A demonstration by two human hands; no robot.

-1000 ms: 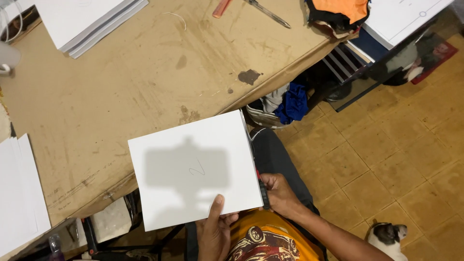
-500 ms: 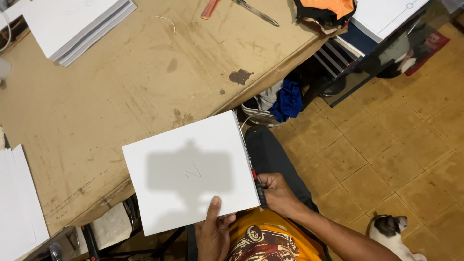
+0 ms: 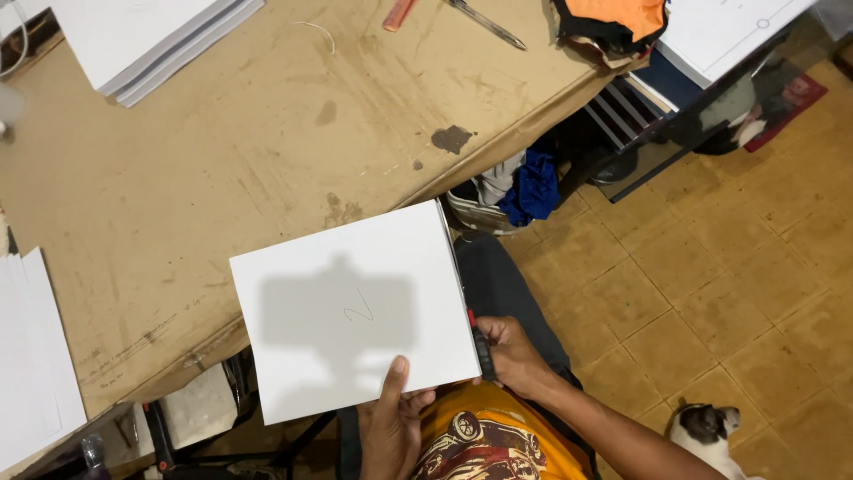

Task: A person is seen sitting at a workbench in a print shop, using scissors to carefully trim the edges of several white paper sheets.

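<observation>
In the head view, a white square board [image 3: 351, 311] lies half on the near edge of the table [image 3: 222, 178] and half out over the person's lap, one corner pointing toward the table's middle. The left hand [image 3: 391, 427] grips its near edge, thumb flat on top and the fingers curled beneath. The right hand [image 3: 511, 356] sits at the board's right edge, closed around a slim black tool with a red tip [image 3: 480, 347]; the tool lies against that edge, though whether it is a knife or a pen cannot be told. The board's face bears only a small pencil mark and a shadow; no cut line, fold or glue shows, so the work on this piece looks barely begun, with the tool only just placed at the edge. A stack of similar white boards [image 3: 151, 36] waits at the table's far left corner, and more white sheets [image 3: 27, 356] lie at the left edge. An orange-handled tool [image 3: 398, 13] and a metal blade [image 3: 484, 22] rest well apart from the hands at the far side. On the tiled floor [image 3: 711, 293], a black-and-white cat [image 3: 706, 431] sits beside the person's right arm.
</observation>
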